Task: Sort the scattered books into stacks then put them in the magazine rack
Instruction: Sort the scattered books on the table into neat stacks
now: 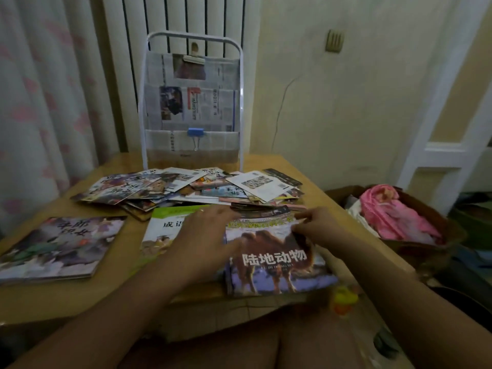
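Note:
A camel-cover book (277,265) lies on top of a small stack at the table's front right. My left hand (205,235) rests flat on its left edge, over a green-and-white book (165,225). My right hand (316,225) touches the camel book's top right corner with fingers bent; a firm pinch is not clear. A purple-cover stack (58,249) sits at the front left. Several scattered books (191,187) lie in a heap across the back of the table. The white magazine rack (191,102), lined with newspaper, stands behind the heap.
The wooden table (125,296) has a front edge close to my knees. A brown basket with pink cloth (399,217) stands on the floor to the right. A curtain hangs at the left, and a radiator stands behind the rack.

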